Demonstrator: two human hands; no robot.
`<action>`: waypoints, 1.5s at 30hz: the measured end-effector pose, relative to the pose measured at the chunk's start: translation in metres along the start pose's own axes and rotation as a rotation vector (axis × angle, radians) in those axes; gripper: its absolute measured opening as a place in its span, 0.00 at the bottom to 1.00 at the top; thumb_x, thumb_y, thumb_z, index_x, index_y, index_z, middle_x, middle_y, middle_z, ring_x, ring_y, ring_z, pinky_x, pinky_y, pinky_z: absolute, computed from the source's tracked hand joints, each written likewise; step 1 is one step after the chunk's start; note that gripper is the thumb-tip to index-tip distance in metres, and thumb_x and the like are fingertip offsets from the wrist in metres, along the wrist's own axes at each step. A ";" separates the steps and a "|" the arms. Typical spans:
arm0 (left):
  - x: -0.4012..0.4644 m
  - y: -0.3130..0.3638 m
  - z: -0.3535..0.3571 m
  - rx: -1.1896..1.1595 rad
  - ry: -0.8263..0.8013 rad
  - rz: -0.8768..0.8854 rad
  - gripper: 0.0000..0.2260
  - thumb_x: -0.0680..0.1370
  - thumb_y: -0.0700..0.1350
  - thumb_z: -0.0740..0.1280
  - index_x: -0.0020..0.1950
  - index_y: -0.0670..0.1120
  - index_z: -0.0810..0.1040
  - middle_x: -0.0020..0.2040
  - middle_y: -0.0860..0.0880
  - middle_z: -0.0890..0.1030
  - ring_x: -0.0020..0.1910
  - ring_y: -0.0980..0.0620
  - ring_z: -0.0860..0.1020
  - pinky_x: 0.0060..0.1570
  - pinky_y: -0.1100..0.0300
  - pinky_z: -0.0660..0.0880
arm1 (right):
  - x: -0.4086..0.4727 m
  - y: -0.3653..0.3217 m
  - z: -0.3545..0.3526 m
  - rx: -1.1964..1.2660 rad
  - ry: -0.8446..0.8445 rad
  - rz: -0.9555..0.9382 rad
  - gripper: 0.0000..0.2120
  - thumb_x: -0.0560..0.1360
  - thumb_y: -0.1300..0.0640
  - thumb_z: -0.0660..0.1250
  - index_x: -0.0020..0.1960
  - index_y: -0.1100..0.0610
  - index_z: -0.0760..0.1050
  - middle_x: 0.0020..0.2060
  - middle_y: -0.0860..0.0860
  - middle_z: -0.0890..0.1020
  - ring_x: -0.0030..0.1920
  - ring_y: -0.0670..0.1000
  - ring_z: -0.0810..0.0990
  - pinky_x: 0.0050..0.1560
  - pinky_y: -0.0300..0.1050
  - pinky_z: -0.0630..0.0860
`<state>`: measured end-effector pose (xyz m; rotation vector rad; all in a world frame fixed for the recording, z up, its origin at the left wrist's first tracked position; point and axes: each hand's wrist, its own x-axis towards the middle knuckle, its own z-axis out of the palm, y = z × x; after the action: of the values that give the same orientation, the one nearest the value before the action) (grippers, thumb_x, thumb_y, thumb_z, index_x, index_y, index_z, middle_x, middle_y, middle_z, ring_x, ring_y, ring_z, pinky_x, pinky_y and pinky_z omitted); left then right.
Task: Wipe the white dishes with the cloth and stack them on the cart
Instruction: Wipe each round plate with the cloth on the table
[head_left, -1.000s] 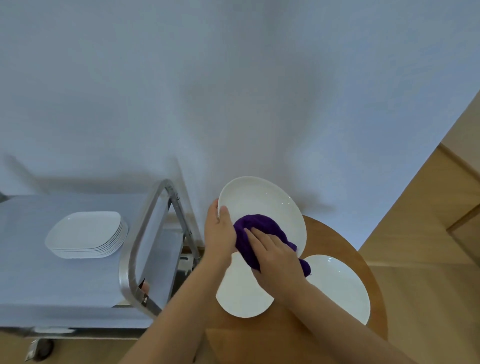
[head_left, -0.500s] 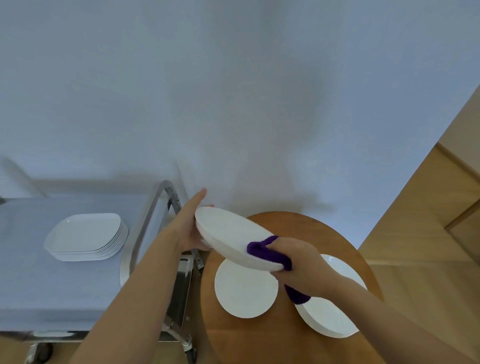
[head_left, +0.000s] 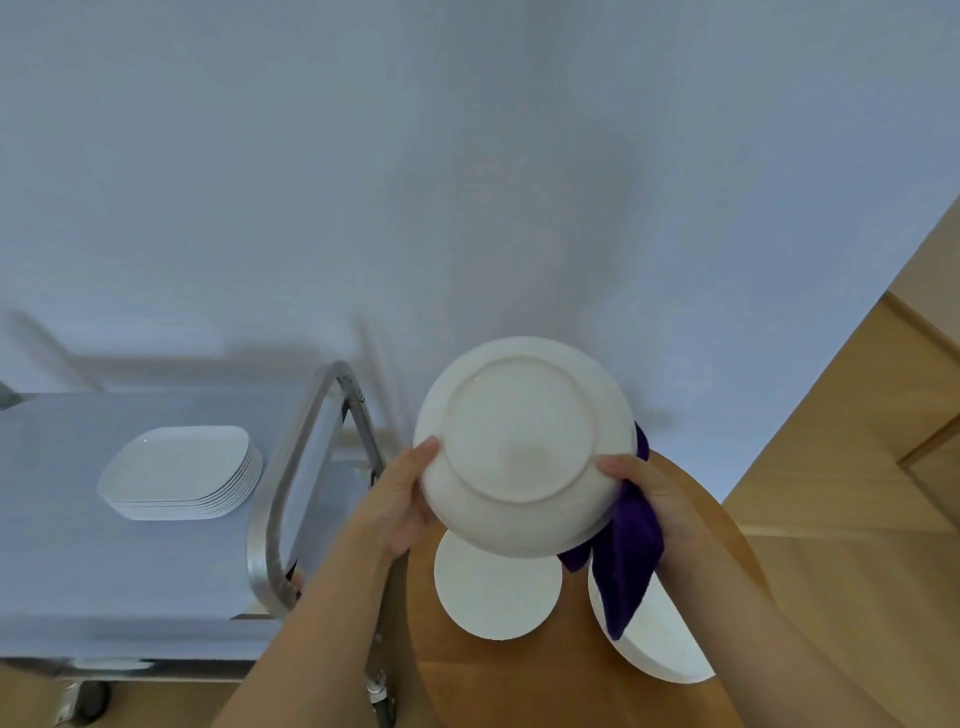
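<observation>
I hold a round white dish (head_left: 522, 447) up over the round wooden table (head_left: 519, 675), its underside with the foot ring facing me. My left hand (head_left: 400, 499) grips its left rim, thumb on the back. My right hand (head_left: 649, 499) grips the right rim together with the purple cloth (head_left: 628, 561), which hangs down behind the dish. Below on the table lie a small round white plate (head_left: 496, 592) and a larger white plate (head_left: 654, 644), partly hidden by the cloth and my right forearm. A stack of several white squarish plates (head_left: 179, 473) sits on the cart (head_left: 104, 582).
The cart stands left of the table, its steel handle loop (head_left: 283, 499) rising between them and a caster (head_left: 382, 696) below. A pale wall runs behind everything. Wooden flooring and a wooden panel (head_left: 883, 441) lie to the right.
The dish has been flipped over from face-up wiping to underside facing me. My right hand with the cloth moved from the dish's inside to its right rim.
</observation>
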<state>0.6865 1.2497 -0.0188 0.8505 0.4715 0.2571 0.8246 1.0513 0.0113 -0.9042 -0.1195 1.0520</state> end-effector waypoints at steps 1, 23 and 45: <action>-0.001 -0.004 0.005 -0.047 -0.012 -0.017 0.30 0.47 0.50 0.85 0.47 0.45 0.87 0.50 0.41 0.85 0.46 0.43 0.84 0.37 0.50 0.81 | 0.001 0.003 -0.001 0.018 0.019 0.032 0.19 0.60 0.62 0.70 0.51 0.59 0.78 0.42 0.57 0.85 0.39 0.55 0.84 0.34 0.47 0.80; -0.013 0.003 0.059 0.779 0.124 0.203 0.22 0.60 0.41 0.80 0.51 0.50 0.80 0.43 0.52 0.85 0.44 0.52 0.83 0.40 0.61 0.80 | 0.032 0.000 0.057 -1.481 -0.002 -0.840 0.28 0.75 0.39 0.55 0.72 0.50 0.64 0.72 0.49 0.64 0.72 0.49 0.59 0.71 0.45 0.53; -0.033 0.024 0.058 0.174 0.077 0.204 0.17 0.58 0.39 0.77 0.45 0.47 0.86 0.48 0.43 0.85 0.45 0.43 0.84 0.37 0.53 0.80 | 0.045 -0.009 0.008 -0.582 0.294 -0.305 0.12 0.77 0.38 0.56 0.52 0.41 0.74 0.46 0.44 0.82 0.48 0.47 0.81 0.43 0.42 0.75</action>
<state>0.6861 1.2136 0.0417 1.0638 0.4841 0.4423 0.8506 1.0897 0.0080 -1.5036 -0.3173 0.5920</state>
